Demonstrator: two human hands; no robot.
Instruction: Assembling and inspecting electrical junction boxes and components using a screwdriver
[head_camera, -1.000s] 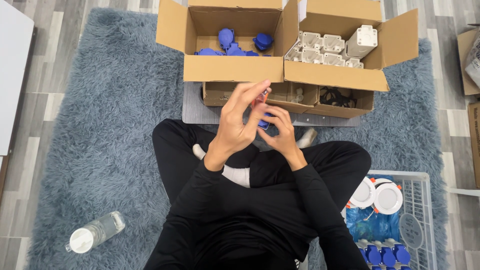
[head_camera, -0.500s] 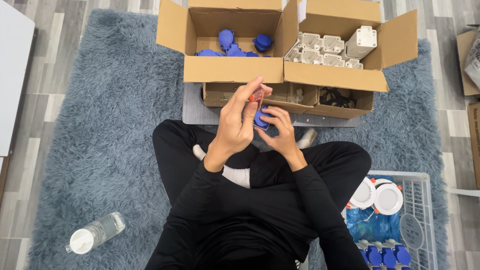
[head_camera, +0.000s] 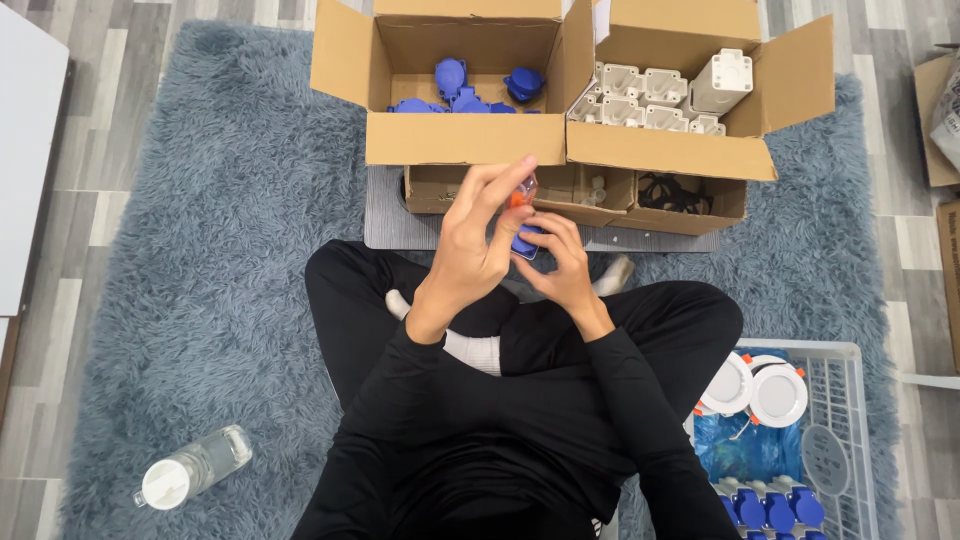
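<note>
Now, our hands: we sit cross-legged on a grey-blue rug, both hands raised just before the boxes.
Left hand: fingers pinched narrow around a small orange and clear piece, held up at the fingertips.
Right hand: curled closed on a small blue part, which sits just under the orange piece and close to the left hand's fingers.
Left carton: open brown cardboard, flaps spread, blue plastic parts lying loose at its far side.
Right carton: open brown cardboard touching the first, white moulded housings packed in rows, one standing taller at the right.
Low box: shallower cardboard just behind our hands, with compartments; one holds dark cords, the others we cannot make out.
Wire basket: white, at our right knee, holding round white discs, a blue bag and blue parts; cut off by the lower edge.
Bottle: clear plastic with a white cap, lying on its side on the rug, well apart at our left.
Hard to tell: whether the orange piece and blue part touch; the hands cover the join.
</note>
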